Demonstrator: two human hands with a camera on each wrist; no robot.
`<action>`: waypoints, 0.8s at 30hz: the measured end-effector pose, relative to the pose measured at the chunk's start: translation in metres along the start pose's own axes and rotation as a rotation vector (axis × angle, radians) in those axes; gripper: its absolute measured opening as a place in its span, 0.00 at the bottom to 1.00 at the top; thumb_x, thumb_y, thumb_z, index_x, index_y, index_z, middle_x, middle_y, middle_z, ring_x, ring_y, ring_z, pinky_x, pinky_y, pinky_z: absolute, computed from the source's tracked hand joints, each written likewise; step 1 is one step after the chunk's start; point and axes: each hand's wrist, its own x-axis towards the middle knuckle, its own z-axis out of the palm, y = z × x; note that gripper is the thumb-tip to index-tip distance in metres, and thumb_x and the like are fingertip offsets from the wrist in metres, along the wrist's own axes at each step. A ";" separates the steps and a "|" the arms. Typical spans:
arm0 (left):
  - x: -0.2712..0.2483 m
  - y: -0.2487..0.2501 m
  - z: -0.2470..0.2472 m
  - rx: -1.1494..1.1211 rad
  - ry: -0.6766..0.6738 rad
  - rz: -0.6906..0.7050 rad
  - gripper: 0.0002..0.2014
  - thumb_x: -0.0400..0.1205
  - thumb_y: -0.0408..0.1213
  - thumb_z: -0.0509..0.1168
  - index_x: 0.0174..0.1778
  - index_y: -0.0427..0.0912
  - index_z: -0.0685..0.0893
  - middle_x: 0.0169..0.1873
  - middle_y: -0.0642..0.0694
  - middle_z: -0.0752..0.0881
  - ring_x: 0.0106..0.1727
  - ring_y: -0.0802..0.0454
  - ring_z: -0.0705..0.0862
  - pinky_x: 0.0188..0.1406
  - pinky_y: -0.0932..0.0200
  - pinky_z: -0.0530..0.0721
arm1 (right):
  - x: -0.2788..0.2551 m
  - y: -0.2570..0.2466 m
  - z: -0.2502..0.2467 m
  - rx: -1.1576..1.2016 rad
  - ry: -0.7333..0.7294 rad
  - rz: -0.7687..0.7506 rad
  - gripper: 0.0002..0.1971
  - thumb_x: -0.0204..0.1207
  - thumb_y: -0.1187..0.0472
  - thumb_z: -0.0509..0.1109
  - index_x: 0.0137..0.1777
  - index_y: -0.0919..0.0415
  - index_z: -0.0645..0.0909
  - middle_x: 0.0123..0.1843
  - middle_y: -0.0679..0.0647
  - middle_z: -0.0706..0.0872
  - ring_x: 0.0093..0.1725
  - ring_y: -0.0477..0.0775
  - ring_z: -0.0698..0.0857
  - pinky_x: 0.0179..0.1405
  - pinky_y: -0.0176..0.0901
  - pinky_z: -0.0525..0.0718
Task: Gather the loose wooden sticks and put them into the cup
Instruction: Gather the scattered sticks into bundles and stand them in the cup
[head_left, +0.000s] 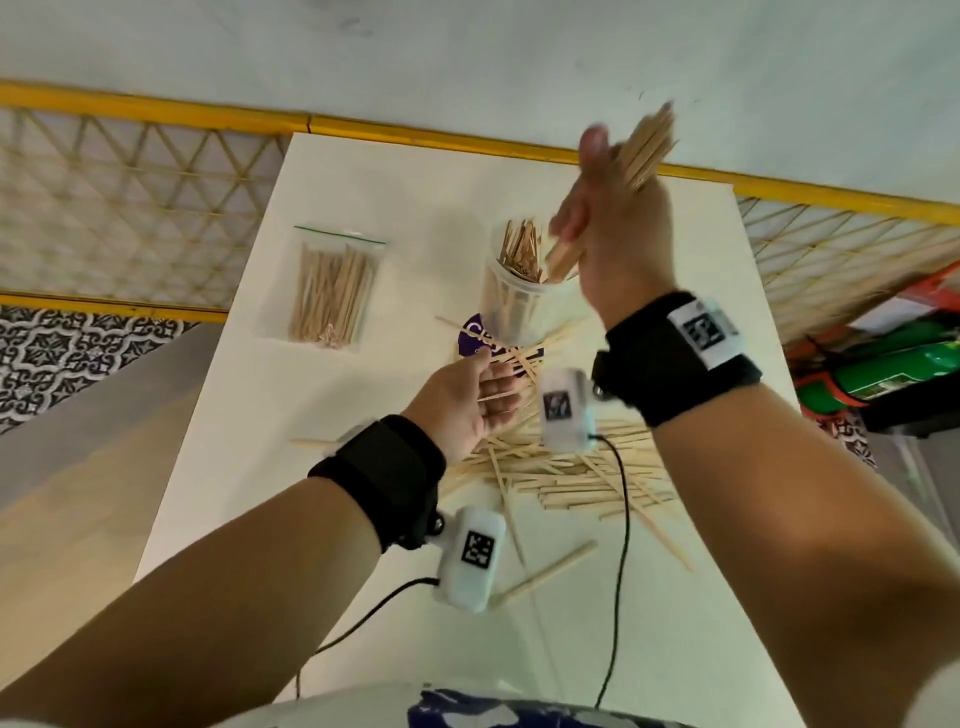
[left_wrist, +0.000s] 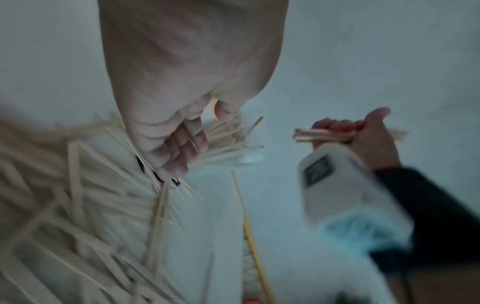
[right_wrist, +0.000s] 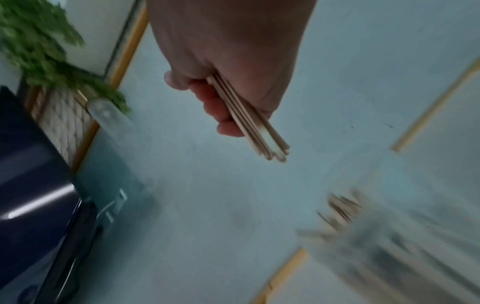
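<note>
Leftmost, bag: clear bag of sticks (head_left: 332, 291) lies toward the surface's (head_left: 363, 171) far left.
Left hand (head_left: 470, 397): fingers relaxed, palm turned up over the loose sticks (head_left: 571, 473), one stick lying across it.
Cup (head_left: 514, 296): upright mid-surface, sticks inside.
Right hand (head_left: 608, 234): clenched round a bundle of sticks (head_left: 649, 145), raised just beside the cup's rim.

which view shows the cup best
The head view: the clear cup stands upright on the table, already holding sticks, beside the right hand's bundle. The left wrist view shows it only partly behind the fingers; the right wrist view shows only a blur.
</note>
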 end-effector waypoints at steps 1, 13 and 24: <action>0.004 0.000 -0.004 0.095 0.025 0.058 0.17 0.87 0.48 0.54 0.47 0.41 0.84 0.44 0.43 0.84 0.46 0.45 0.82 0.46 0.55 0.81 | 0.015 -0.007 -0.002 0.040 0.023 -0.048 0.23 0.80 0.46 0.66 0.25 0.56 0.74 0.19 0.51 0.78 0.28 0.58 0.81 0.37 0.46 0.84; 0.117 0.031 -0.042 1.591 0.279 0.603 0.30 0.83 0.51 0.54 0.81 0.47 0.60 0.82 0.42 0.60 0.83 0.36 0.53 0.81 0.38 0.55 | 0.054 0.105 -0.067 -0.224 0.181 0.102 0.14 0.81 0.50 0.64 0.56 0.55 0.86 0.58 0.47 0.88 0.56 0.35 0.83 0.53 0.24 0.75; 0.058 -0.057 -0.062 1.763 0.004 0.731 0.34 0.82 0.53 0.49 0.79 0.32 0.64 0.79 0.32 0.64 0.81 0.31 0.60 0.79 0.40 0.58 | -0.068 0.198 -0.060 -1.096 -0.550 0.106 0.25 0.83 0.45 0.56 0.77 0.52 0.71 0.83 0.48 0.66 0.83 0.55 0.60 0.80 0.57 0.59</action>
